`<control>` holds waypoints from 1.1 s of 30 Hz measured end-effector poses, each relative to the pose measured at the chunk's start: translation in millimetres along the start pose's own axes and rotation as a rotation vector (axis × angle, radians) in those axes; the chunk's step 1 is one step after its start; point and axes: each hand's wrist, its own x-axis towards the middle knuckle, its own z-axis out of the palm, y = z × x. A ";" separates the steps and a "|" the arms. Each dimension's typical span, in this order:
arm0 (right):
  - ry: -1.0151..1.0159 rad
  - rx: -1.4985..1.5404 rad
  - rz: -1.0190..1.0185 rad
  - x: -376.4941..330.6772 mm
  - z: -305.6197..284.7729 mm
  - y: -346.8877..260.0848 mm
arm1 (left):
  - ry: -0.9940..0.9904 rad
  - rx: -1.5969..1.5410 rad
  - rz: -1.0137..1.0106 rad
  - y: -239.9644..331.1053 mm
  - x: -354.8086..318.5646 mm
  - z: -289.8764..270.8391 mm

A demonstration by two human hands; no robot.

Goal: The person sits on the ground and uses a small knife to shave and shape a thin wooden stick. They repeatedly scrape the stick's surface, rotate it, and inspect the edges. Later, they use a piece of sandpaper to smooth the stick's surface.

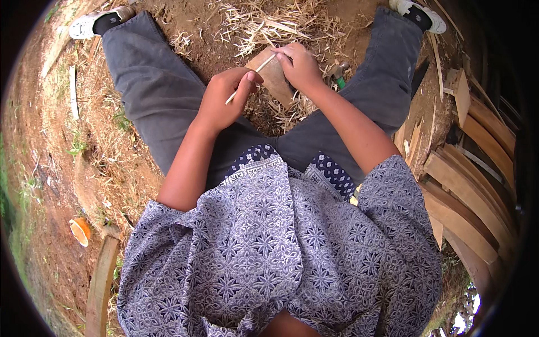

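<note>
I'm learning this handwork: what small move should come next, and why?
Perhaps roll the pale stick slightly with the left hand: that hand holds it with the near end poking out, and the right hand grips toward the far end, so turning seems well supported.

The left hand (pixel 225 95) curls its fingers in, thumb laid against them. The right hand (pixel 301 66), farther forward and apart from it, pinches with thumb and fingers. The bare left forearm (pixel 191 154) and right forearm (pixel 352 121) slant inward over the spread legs (pixel 146 70).
</note>
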 end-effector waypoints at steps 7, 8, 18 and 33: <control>0.029 -0.002 -0.108 -10.9 4.7 -29.2 | 0.031 0.026 0.019 -4.7 -2.0 -1.1; 0.045 0.028 -0.149 -16.0 3.2 -40.6 | 0.044 0.014 0.028 -6.2 -2.4 0.0; -0.054 0.107 -0.106 -21.2 -6.3 -56.1 | 0.154 0.001 0.009 -1.8 -3.6 1.9; 0.077 0.137 -0.049 -22.5 2.6 -13.8 | 0.130 -0.482 -0.272 0.3 -9.6 -2.1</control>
